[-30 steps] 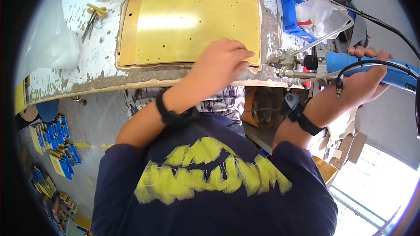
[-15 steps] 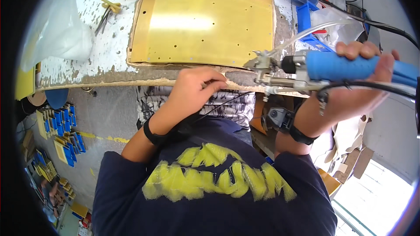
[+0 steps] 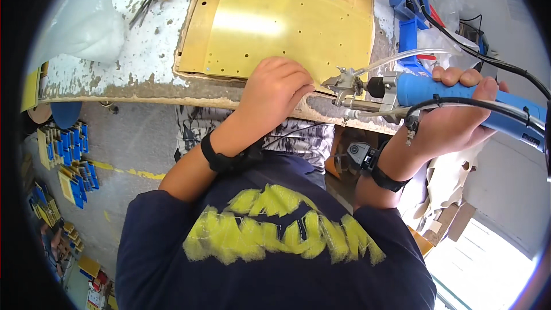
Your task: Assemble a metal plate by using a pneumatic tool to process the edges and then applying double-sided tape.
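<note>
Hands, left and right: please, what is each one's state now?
Left hand: curled near the yellow sheet; cannot tell whether it holds anything.
Right hand: closed, holding the blue power tool.

A blue tool (image 3: 423, 89) points left near a flat yellow panel (image 3: 298, 37).

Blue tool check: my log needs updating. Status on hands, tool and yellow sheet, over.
Right hand gripping blue tool. Its metal head by near edge of yellow sheet. Left hand at that edge, grip unclear. Blue bin just beyond tool.
</note>
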Tool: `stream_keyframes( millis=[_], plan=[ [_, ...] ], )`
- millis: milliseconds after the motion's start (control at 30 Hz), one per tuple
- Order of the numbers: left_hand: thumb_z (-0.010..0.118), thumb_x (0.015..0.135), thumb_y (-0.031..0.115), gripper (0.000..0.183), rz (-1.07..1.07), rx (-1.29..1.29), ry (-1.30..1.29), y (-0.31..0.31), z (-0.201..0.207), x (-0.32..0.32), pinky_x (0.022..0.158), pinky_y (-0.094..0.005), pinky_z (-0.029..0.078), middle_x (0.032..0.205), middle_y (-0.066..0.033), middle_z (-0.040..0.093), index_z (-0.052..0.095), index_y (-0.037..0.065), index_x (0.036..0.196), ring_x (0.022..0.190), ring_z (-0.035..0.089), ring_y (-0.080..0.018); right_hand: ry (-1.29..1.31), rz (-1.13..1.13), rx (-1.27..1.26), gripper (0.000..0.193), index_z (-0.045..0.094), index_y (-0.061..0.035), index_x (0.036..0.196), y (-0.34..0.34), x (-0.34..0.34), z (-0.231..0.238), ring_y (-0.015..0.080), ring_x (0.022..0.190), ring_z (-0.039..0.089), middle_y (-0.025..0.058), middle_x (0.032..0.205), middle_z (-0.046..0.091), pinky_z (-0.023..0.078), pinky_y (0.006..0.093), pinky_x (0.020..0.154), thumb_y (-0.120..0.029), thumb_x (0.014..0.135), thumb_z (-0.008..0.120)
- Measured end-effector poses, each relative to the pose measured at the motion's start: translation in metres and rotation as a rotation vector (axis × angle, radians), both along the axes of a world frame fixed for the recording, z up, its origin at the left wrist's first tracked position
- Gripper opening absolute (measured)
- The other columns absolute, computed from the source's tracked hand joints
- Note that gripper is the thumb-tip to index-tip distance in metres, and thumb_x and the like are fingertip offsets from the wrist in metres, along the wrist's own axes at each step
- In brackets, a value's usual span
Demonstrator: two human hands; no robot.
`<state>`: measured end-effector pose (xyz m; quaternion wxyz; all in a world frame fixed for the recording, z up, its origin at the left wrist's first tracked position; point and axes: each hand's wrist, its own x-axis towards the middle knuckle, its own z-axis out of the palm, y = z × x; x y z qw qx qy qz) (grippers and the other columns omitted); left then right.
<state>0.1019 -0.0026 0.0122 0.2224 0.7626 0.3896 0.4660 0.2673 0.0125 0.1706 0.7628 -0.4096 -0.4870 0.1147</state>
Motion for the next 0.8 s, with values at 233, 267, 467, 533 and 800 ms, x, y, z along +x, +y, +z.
stream_keyframes(
  millis=[233,267,467,533,800],
  plan=[
    [0.073,0.074,0.009,0.009,0.056,0.008,0.035,-0.001,-0.001,0.004,0.08,-0.037,0.046,0.083,-0.005,0.067,0.067,0.006,0.08,0.086,0.062,-0.0242,-0.051,0.02,-0.052,0.053,0.034,-0.0022,0.129,-0.001,-0.014,0.003,0.0188,0.052,0.057,0.0122,0.065,0.055,0.051,0.0329,0.052,-0.008,0.086,0.065],
    [0.073,0.074,0.009,0.009,0.059,0.004,0.035,-0.002,-0.001,0.005,0.08,-0.037,0.046,0.083,-0.005,0.067,0.067,0.006,0.08,0.086,0.062,-0.0242,-0.074,0.078,-0.005,0.053,0.036,-0.0023,0.128,0.003,-0.015,0.001,0.0195,0.054,0.058,0.0125,0.066,0.056,0.052,0.0329,0.053,-0.008,0.085,0.066],
    [0.073,0.074,0.01,0.008,0.046,-0.023,0.041,0.0,0.0,0.006,0.079,-0.0371,0.045,0.082,-0.004,0.066,0.067,0.008,0.08,0.085,0.061,-0.0237,-0.046,-0.078,0.029,0.05,0.043,-0.0006,0.12,0.01,-0.02,-0.002,0.0183,0.061,0.061,0.0124,0.087,0.059,0.055,0.0293,0.057,-0.008,0.078,0.068],
    [0.072,0.072,0.012,0.008,0.06,-0.009,0.049,0.001,-0.002,0.006,0.081,-0.0363,0.043,0.08,-0.0028,0.065,0.068,0.01,0.079,0.085,0.059,-0.023,-0.058,-0.1,-0.01,0.05,0.043,0.0,0.119,0.012,-0.014,-0.001,0.0165,0.064,0.06,0.0108,0.092,0.058,0.053,0.0284,0.056,-0.011,0.077,0.069],
    [0.074,0.074,0.019,0.007,-0.003,-0.035,0.185,0.006,0.002,0.018,0.078,-0.0344,0.04,0.075,0.001,0.064,0.07,0.013,0.077,0.078,0.058,-0.0205,-0.052,-0.079,-0.064,0.05,0.04,-0.0005,0.121,0.006,-0.007,0.01,0.0198,0.056,0.058,0.0128,0.073,0.058,0.052,0.0306,0.053,-0.015,0.082,0.068]
  ],
)
